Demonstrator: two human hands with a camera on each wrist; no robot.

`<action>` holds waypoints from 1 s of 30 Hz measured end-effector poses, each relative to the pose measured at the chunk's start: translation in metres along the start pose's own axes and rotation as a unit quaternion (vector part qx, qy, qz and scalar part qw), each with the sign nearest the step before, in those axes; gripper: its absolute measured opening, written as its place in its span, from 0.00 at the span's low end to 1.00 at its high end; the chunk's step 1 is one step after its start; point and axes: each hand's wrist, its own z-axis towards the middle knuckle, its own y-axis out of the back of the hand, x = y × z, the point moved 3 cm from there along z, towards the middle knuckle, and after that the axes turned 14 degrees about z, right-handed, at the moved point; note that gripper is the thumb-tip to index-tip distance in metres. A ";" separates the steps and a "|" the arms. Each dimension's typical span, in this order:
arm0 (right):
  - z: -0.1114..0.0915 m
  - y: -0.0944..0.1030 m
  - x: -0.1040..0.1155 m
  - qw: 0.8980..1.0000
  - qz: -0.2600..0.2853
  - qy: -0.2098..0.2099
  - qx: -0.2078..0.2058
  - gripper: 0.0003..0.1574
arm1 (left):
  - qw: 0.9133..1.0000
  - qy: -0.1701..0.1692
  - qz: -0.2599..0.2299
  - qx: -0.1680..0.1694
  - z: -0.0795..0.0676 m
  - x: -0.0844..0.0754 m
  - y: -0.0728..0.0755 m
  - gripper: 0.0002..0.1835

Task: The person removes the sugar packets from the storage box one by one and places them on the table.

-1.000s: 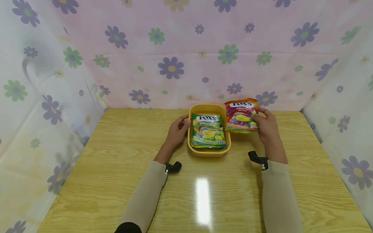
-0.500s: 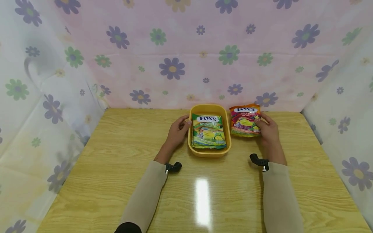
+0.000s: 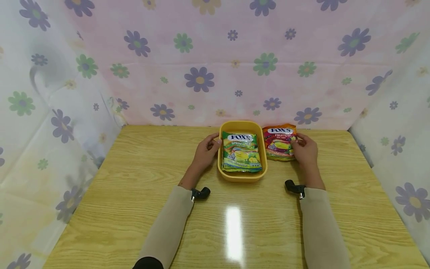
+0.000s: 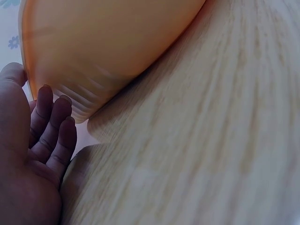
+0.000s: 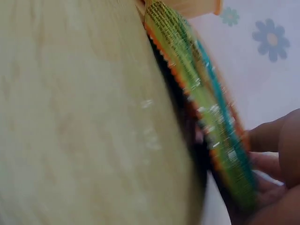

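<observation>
Red Fox's Fruits candy packet (image 3: 278,145) pinched by the right hand (image 3: 305,151) at its right edge.
The packet is held just right of the yellow tray (image 3: 242,179); whether the two touch cannot be told. The tray's left rim is gripped by the left hand (image 3: 205,151), thumb on the rim, fingers at the outer wall. A green Fox's Spring Tea packet (image 3: 241,152) is contained in the tray, which is supported by the wood-grain table (image 3: 141,175).
</observation>
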 end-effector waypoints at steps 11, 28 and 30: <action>-0.021 -0.007 0.050 0.984 -0.098 0.144 0.042 0.33 | 1.000 0.010 0.007 -0.021 0.010 0.033 -0.012 0.25; -0.068 -0.072 0.094 0.959 -0.113 0.184 0.185 0.29 | 1.000 0.015 0.007 -0.021 0.010 0.031 -0.011 0.26; -0.072 -0.080 0.093 0.957 -0.119 0.172 0.203 0.31 | 1.000 0.015 0.006 -0.023 0.010 0.031 -0.012 0.26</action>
